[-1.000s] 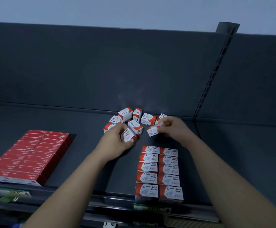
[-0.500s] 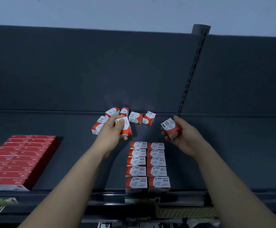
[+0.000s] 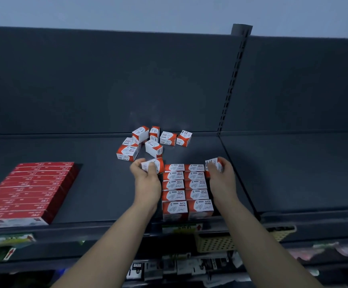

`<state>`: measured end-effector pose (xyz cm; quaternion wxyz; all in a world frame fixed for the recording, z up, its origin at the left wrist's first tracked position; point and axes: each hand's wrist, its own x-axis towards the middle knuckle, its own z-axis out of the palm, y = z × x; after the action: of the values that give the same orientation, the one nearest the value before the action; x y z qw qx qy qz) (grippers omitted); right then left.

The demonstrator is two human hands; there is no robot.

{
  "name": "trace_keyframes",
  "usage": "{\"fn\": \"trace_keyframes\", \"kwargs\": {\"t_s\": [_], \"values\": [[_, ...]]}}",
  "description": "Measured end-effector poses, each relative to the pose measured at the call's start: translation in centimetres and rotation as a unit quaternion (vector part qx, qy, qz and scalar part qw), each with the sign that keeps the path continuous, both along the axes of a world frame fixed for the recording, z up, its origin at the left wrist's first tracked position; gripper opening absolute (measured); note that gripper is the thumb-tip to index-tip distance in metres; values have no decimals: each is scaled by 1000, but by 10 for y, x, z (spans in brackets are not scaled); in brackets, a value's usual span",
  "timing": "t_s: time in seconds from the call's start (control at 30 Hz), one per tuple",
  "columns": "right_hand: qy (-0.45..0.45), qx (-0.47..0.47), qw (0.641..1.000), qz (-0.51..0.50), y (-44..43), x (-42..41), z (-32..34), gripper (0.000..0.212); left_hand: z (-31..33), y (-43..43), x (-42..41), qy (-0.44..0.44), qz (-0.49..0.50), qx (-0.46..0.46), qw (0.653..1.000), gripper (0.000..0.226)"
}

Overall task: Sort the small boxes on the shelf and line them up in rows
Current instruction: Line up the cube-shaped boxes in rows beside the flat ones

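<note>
A box (image 3: 158, 164) is gripped by the left hand (image 3: 147, 179) beside the rows (image 3: 187, 189). A second box (image 3: 213, 163) is held by the right hand (image 3: 222, 180); loose boxes (image 3: 154, 142) are scattered behind.

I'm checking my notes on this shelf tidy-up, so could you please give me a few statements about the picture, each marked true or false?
1. The left hand grips a small box. True.
2. The right hand is empty. False: it grips a second box.
3. The loose boxes lie behind the lined-up boxes, towards the back of the shelf. True.
4. The lined-up boxes form three columns. False: there are two columns, five boxes in each.
5. The flat red packs lie to the left of the rows. True.
</note>
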<state>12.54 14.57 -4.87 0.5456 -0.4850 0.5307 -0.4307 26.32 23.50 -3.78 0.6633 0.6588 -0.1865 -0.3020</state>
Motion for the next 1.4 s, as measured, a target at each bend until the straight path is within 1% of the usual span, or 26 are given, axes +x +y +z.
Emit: {"fn": "trace_keyframes", "kwargs": {"t_s": [0.1, 0.3, 0.4, 0.47, 0.57, 0.67, 0.73, 0.8, 0.87, 0.97, 1.23, 1.4], "values": [[-22, 12, 1000, -6, 4, 1, 0, 32, 3, 1, -5, 14, -2, 2, 1000, 16], [-25, 23, 999, 13, 4, -2, 3, 40, 5, 3, -5, 22, -2, 6, 1000, 17], [3, -12, 1000, 17, -3, -13, 10, 45, 7, 10, 5, -15, 20, -10, 1000, 21], [26, -33, 998, 48, -8, -26, 18, 48, 11, 20, 12, -25, 22, -31, 999, 25], [30, -70, 987, 138, -4, -48, 37, 49, 18, 40, 17, -32, -37, -54, 997, 24], [40, -93, 966, 236, 13, -62, 52, 40, 24, 58, 13, -29, -137, -94, 986, 29], [69, -94, 950, 290, 23, -65, 55, 35, 26, 64, 8, -51, -192, -81, 977, 32], [98, -101, 939, 314, 30, -64, 53, 32, 26, 65, 4, -80, -232, -59, 968, 33], [112, -110, 936, 316, 33, -62, 51, 31, 24, 64, 1, -100, -252, -48, 961, 38], [122, -120, 936, 308, 34, -59, 45, 32, 22, 60, -1, -114, -247, -40, 961, 41], [110, -130, 940, 297, 38, -48, 37, 37, 16, 59, -2, -160, -236, -40, 958, 33], [135, -136, 936, 297, 36, -55, 36, 43, 14, 61, 5, -180, -252, -26, 951, 36]]}}
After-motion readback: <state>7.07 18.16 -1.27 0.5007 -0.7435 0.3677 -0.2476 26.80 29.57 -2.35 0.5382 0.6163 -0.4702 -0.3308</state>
